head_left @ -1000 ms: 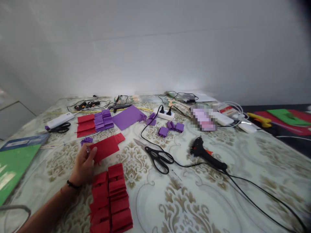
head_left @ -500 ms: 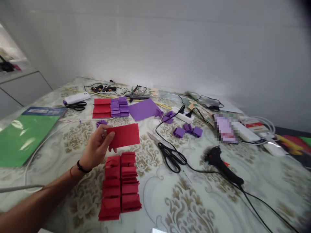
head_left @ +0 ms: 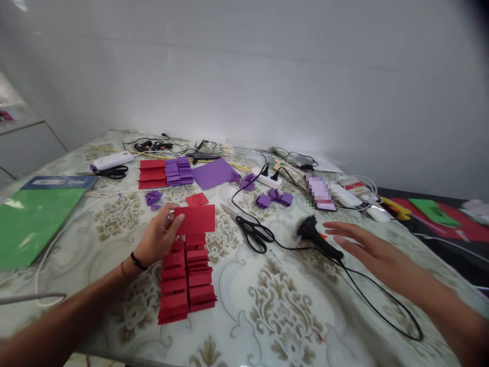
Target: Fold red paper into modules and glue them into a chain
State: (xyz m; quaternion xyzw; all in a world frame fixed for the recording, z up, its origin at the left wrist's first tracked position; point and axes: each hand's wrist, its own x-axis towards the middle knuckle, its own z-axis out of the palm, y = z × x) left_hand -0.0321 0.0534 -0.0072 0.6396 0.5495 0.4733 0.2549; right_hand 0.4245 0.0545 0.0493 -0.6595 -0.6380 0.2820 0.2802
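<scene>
My left hand [head_left: 159, 236] pinches a red paper rectangle [head_left: 195, 219] by its left edge and holds it just above the table. Below it lie two rows of folded red paper pieces [head_left: 186, 278]. My right hand [head_left: 369, 251] reaches in from the right with fingers stretched out and empty, hovering just right of the black glue gun [head_left: 317, 237]. Black scissors [head_left: 250, 232] lie between the red paper and the glue gun. A small red scrap [head_left: 197, 199] rests beyond the held paper.
Farther back lie folded red and purple stacks [head_left: 165, 173], a purple sheet [head_left: 214, 173], small purple folded bits [head_left: 275, 198], a power strip [head_left: 267, 178], a phone [head_left: 320, 193], cables and another pair of scissors [head_left: 110, 172]. Green paper [head_left: 30, 219] lies at the left.
My right hand has come into view, reaching toward the glue gun. My left hand has kept hold of the red paper, lifting it off the table. The camera has swung left and back.
</scene>
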